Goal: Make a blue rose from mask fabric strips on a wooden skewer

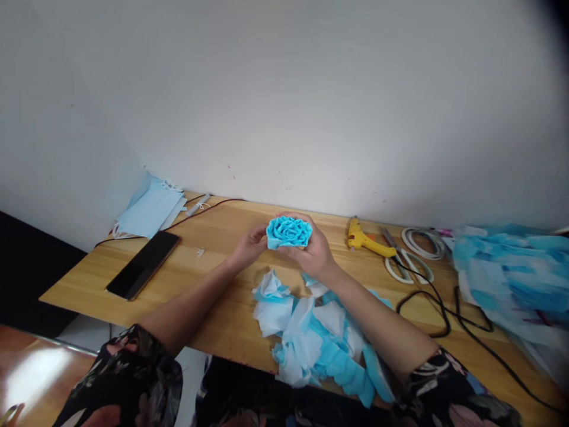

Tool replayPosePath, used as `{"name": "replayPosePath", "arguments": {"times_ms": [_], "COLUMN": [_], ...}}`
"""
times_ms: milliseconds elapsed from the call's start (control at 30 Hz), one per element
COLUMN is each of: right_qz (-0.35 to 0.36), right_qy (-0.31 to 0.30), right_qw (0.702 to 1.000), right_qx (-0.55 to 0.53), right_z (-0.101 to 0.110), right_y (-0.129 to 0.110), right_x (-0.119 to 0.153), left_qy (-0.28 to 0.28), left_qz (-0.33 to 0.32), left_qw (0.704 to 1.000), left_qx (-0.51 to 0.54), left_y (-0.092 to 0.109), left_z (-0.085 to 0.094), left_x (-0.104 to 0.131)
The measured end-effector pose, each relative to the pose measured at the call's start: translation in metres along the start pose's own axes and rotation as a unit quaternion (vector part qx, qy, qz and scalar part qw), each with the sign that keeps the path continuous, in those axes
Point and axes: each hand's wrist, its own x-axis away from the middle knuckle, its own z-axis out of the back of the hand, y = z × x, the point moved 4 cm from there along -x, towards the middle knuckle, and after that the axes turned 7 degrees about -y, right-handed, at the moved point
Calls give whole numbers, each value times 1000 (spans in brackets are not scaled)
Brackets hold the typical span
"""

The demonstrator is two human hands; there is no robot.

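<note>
A blue ruffled rosette (288,231) with a pale blue side facing me is held up above the wooden table. My right hand (313,249) wraps round its right side, fingers behind it and thumb along its lower front. At its left edge my left hand (251,245) has its fingers bent together against the rosette; part of them is hidden. Below the hands lies a loose heap of blue and white fabric strips (306,338), partly under my right forearm.
A black phone (143,265) and blue masks (153,206) lie left. To the right are a yellow glue gun (368,242), scissors (406,264), a coiled white cable (424,244), black cord (444,308) and a bag of blue material (520,273). A wall (284,107) stands behind.
</note>
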Motion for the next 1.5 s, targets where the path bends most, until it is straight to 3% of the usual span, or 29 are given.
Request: {"name": "replayPosePath", "arguments": {"times_ms": [233,400,633,900,1100,1400,1500], "right_qz": [6,6,-8,84,125,123,90], "right_qy": [11,-65,-89,-145,-104,-64,-69], "right_qw": [1000,997,995,986,985,988,991], "right_qx": [-20,-36,-41,-5,64,65,68], "right_z": [-1,1,12,5,2,1,1], "right_y": [0,9,16,2,-12,-14,-10], "right_x": [1,-2,-7,-3,-3,-2,-2], "left_qy": [21,34,51,7,-1,20,16], "left_qz": [7,-2,14,1,-6,4,4], "left_qw": [999,999,998,1000,1000,999,1000], "left_qx": [26,10,36,0,-13,-38,-23], "left_y": [-6,-1,-1,13,24,21,18], "left_z": [2,3,4,-3,-4,-3,-3], "left_x": [-1,0,0,2,3,2,3]}}
